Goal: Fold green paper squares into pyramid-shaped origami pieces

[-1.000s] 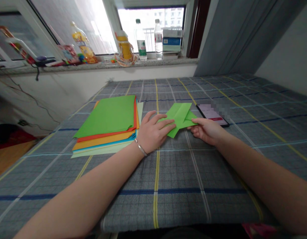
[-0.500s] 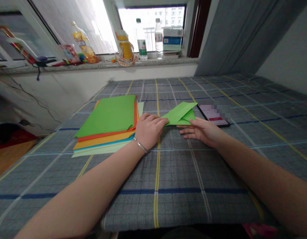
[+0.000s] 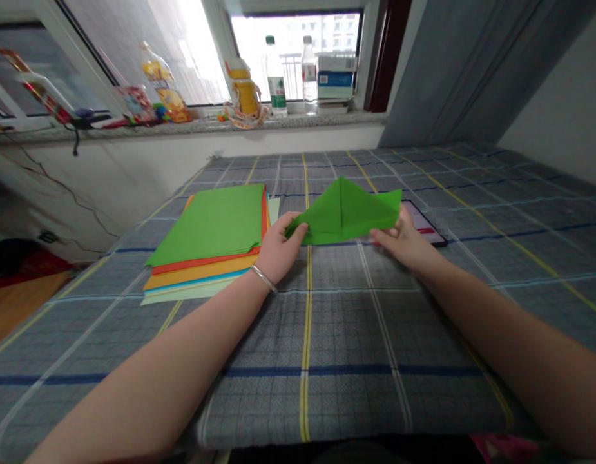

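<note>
A folded sheet of green paper (image 3: 343, 212) stretches between my hands, its peak pointing up and a crease running down its middle. My left hand (image 3: 284, 241) pinches its left corner, thumb in front. At the right end my right hand (image 3: 399, 237) grips the other corner, with its fingers partly hidden behind the paper. Just left of my left hand lies a stack of coloured paper (image 3: 211, 222), green on top, with red, orange, blue and pale green edges below. A phone (image 3: 426, 225) lies behind my right hand, partly covered by it.
A checked cloth (image 3: 346, 335) covers the table. Along the windowsill (image 3: 201, 127) stand a yellow drink bottle (image 3: 165, 87), a yellow cup (image 3: 244, 93), two clear bottles (image 3: 277, 84) and stacked boxes (image 3: 335, 80). A grey curtain (image 3: 437, 77) hangs at the right.
The green paper has been raised and turned, and now shows a wide peaked face with a central crease. My right hand has moved right and up, and my left thumb has come to the front.
</note>
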Motion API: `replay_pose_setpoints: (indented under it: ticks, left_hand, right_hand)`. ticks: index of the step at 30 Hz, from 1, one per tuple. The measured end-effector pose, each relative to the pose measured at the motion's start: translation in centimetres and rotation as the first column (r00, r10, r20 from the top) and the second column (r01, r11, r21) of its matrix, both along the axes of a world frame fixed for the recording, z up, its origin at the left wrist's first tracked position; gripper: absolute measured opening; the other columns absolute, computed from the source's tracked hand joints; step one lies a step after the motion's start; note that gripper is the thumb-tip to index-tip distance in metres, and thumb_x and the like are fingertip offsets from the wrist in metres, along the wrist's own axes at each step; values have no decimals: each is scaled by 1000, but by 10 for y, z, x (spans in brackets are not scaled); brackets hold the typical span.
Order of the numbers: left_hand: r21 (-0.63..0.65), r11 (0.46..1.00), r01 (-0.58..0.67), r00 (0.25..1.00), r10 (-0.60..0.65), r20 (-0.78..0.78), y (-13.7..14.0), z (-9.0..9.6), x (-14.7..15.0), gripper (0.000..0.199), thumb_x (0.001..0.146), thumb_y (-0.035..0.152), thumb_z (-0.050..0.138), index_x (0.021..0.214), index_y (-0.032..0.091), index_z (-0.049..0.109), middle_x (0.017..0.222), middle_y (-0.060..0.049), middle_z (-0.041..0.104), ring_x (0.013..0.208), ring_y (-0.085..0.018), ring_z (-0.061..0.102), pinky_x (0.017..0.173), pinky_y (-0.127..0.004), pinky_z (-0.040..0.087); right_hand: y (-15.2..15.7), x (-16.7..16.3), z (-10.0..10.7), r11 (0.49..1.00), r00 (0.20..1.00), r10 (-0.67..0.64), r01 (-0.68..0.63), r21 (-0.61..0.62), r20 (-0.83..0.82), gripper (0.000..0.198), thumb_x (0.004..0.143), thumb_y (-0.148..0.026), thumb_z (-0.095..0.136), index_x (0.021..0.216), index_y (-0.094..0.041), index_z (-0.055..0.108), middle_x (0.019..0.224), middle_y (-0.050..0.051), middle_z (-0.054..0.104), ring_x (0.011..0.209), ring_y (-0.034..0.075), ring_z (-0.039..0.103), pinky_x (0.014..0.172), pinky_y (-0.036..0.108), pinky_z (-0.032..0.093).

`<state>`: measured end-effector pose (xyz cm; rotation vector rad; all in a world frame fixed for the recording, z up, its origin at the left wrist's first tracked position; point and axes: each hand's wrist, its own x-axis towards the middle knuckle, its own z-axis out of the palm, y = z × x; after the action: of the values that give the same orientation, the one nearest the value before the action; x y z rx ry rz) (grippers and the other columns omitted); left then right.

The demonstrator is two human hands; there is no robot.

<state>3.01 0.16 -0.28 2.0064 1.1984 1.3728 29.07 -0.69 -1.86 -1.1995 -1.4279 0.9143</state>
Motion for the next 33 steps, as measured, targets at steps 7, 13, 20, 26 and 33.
replay_pose_setpoints:
  ticks: [7, 13, 20, 26, 33]
  left_hand:
    - [-263, 964, 35, 994, -6, 112, 2, -5, 2, 24, 84, 31, 59, 104, 17, 64, 97, -3, 69, 86, -18, 64, 83, -31, 52]
    - [-265, 940, -217, 957, 151, -247, 2, 1, 1, 31, 84, 31, 62, 112, 18, 64, 88, -3, 67, 76, -18, 61, 77, -32, 50]
    - [-263, 938, -226, 861, 66, -504, -2, 4, 1, 28, 86, 29, 61, 111, 20, 66, 80, -2, 64, 73, -18, 60, 74, -30, 47]
    - [-254, 944, -212, 811, 25, -585, -3, 0, -1, 31, 87, 36, 55, 114, 23, 65, 77, -3, 64, 72, -20, 60, 69, -30, 46]
    - [-253, 950, -183, 805, -2, -593, -1, -1, -1, 29, 84, 36, 57, 106, 22, 68, 75, -3, 64, 68, -18, 59, 65, -28, 45]
  right_hand:
    - [1, 6, 6, 996, 992, -17, 7, -85, -124, 21, 83, -41, 61, 96, -24, 64, 97, 4, 74, 91, 23, 70, 88, 43, 56]
    - [-1, 9, 7, 975, 1000, -31, 30, -218, -1, 25, 79, -31, 67, 102, -26, 60, 76, 2, 71, 66, 21, 68, 60, 35, 55]
    - [2, 14, 6, 966, 909, 30, 80, -246, 415, 30, 81, -28, 62, 111, -24, 60, 63, -3, 57, 48, 14, 52, 42, 25, 34]
    - [-1, 13, 9, 970, 777, 57, 106, -220, 627, 29, 83, -30, 59, 110, -21, 62, 65, 0, 60, 55, 16, 55, 48, 26, 37]
    - [-9, 6, 20, 985, 635, 31, 112, -132, 772, 22, 80, -35, 63, 97, -22, 69, 68, 2, 62, 61, 18, 57, 55, 29, 40]
